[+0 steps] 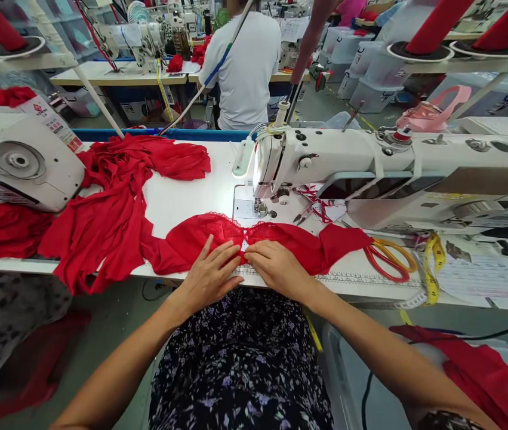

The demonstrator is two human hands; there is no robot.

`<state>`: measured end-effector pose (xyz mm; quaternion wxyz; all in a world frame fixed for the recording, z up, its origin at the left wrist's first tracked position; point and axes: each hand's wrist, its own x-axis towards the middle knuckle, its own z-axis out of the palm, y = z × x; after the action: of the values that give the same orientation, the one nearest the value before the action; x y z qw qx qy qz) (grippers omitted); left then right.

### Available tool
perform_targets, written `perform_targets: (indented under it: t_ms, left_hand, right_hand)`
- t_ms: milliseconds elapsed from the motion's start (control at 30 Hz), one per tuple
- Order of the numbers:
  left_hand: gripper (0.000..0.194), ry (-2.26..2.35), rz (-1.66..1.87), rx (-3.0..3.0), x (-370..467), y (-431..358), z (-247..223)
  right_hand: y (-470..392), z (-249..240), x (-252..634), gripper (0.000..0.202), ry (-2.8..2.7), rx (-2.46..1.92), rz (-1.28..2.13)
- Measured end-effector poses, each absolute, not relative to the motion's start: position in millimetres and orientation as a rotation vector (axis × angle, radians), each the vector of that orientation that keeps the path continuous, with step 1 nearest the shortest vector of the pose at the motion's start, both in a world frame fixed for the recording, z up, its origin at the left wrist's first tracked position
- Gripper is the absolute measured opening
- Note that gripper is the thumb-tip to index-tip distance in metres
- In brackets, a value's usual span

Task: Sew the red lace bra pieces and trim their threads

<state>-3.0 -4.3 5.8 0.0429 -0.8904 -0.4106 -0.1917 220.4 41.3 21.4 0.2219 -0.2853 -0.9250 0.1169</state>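
Currently both hands, left point(211, 272) and right point(278, 269), lie part-open, fingers pressing red bra point(298, 242) flat on table point(182, 194).

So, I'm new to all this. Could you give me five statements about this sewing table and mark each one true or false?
1. The left hand and right hand both rest on the red lace-edged garment. True.
2. The garment lies under the needle. False: it lies on the near side of the needle.
3. The person in the white shirt has their back to us. True.
4. The yellow measuring tape hangs around a neck. False: it lies at the table's right.
5. All the loose cloth left of the garment is blue. False: that heap of cloth is red.
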Motion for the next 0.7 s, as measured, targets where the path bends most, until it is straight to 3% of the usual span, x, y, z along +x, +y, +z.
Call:
perform_targets:
  t_ms: [700]
  left_hand:
    - [0.046,-1.350,-0.562,-2.768,-12,3,-1]
  right_hand:
    - [43,13,234,0.030,-2.553,-0.862,0.388]
